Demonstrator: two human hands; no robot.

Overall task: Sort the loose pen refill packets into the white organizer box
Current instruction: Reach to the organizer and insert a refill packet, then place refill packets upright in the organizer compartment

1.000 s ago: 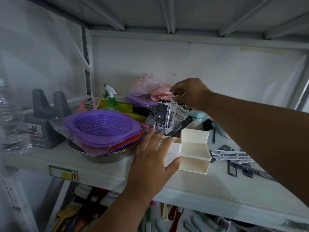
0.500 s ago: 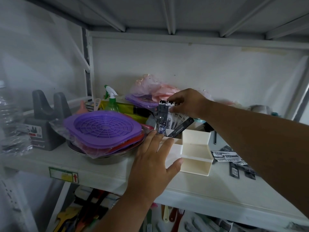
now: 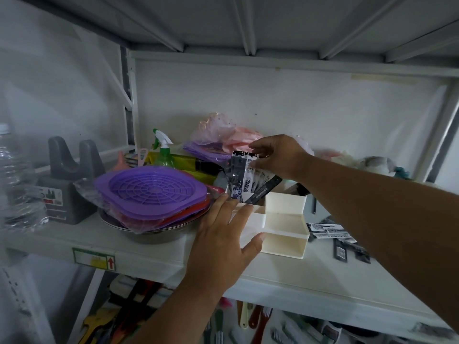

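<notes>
There was a single view, from a camera worn on the person's head. It looked forward and slightly down into a white shelf (image 3: 285, 276) at about chest height, close enough that both forearms reached in from the lower edge and right side. The wide lens bent the shelf's uprights and the underside of the board above. Below the shelf's front edge, a lower level showed.

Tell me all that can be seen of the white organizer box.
The white organizer box looks like plastic, with stepped open compartments, rear higher than front. It stands upright on the white shelf. The left hand rests open on its left side. Refill packets stand in its rear left compartment, gripped by the right hand.
</notes>
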